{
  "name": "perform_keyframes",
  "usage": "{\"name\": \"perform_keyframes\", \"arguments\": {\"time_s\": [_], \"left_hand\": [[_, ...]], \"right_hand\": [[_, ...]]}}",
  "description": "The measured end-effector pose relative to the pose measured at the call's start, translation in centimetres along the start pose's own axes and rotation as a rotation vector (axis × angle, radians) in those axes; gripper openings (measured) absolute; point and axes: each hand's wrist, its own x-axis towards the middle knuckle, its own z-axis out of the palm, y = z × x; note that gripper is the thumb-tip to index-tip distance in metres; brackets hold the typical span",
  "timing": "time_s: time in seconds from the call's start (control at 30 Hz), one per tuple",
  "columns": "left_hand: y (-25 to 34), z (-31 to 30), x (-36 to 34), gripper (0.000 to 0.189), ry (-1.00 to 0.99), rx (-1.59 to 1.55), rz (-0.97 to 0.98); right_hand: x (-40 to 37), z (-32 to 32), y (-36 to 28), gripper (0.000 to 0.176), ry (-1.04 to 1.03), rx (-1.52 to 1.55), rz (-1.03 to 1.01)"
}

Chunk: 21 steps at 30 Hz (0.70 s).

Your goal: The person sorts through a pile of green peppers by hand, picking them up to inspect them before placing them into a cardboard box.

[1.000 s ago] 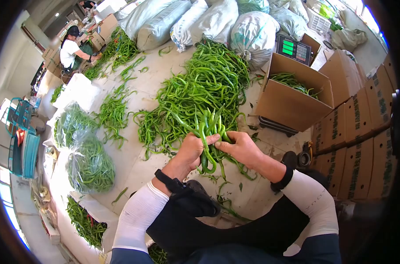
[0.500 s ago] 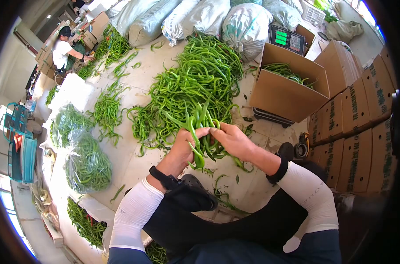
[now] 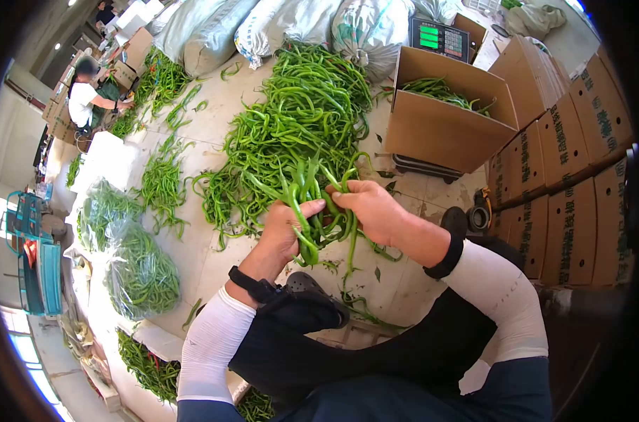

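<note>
My left hand (image 3: 284, 224) clamps a green pepper bunch (image 3: 304, 195), held before the pile (image 3: 302, 102) | my right hand (image 3: 368, 205) pinches edge peppers (image 3: 352, 228) | likely light, bendy, slick (skins could snap) | best gripped mid-length, softly

Bulging sacks (image 3: 215, 39) lined the far edge of a pale floor (image 3: 210, 137), near a digital scale display (image 3: 439, 39) lit in green. Printed cartons (image 3: 562, 204) stood stacked at right. At upper left, a person in a white top (image 3: 82, 105) leaned forward beside brown boxes (image 3: 58, 125), with another in dark clothing (image 3: 105, 13) farther back. A teal frame (image 3: 50, 278) stood near a bright window (image 3: 34, 359).
</note>
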Motion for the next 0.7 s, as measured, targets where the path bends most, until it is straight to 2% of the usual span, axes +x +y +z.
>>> {"name": "perform_keyframes", "arguments": {"time_s": [0.03,0.1,0.3,0.37,0.4,0.47,0.5,0.57,0.6,0.63,0.7], "left_hand": [[-0.3,0.1,0.0,0.028,0.002,0.001,-0.002],[-0.9,0.3,0.1,0.031,-0.027,0.083,0.117],[-0.4,1.0,-0.7,0.047,-0.122,0.038,0.072],[0.0,1.4,-1.0,0.05,-0.205,-0.033,0.056],[0.1,1.3,-1.2,0.053,-0.185,-0.038,0.006],[-0.6,1.1,-1.1,0.053,-0.18,-0.089,-0.024],[-1.0,0.9,-1.1,0.053,-0.18,-0.14,-0.047],[-1.1,1.0,-1.4,0.056,-0.178,-0.134,-0.046],[-0.7,1.6,-1.8,0.058,-0.236,-0.181,-0.047],[-0.2,2.1,-2.1,0.06,-0.296,-0.228,-0.045],[0.2,2.5,-2.4,0.062,-0.315,-0.237,-0.066]], "right_hand": [[0.0,-0.1,0.4,0.022,-0.001,0.002,0.002],[-0.1,-0.1,0.8,0.024,-0.023,-0.026,-0.058],[-0.6,0.2,0.0,0.026,-0.025,-0.019,-0.108],[-0.9,-0.2,-0.6,0.023,-0.011,-0.13,-0.08],[-1.5,0.0,-1.1,0.023,-0.009,-0.125,-0.074],[-2.6,0.8,-2.2,0.025,0.088,-0.614,-0.169],[-2.2,0.5,-1.7,0.025,0.082,-0.606,-0.16],[-1.1,-0.6,0.1,0.026,0.17,-0.883,-0.503],[-1.1,-0.2,0.2,0.022,0.251,-0.855,-0.728],[-1.4,0.1,0.0,0.022,0.252,-0.852,-0.727],[-2.4,0.7,-1.0,0.025,0.284,-0.763,-0.579]]}}
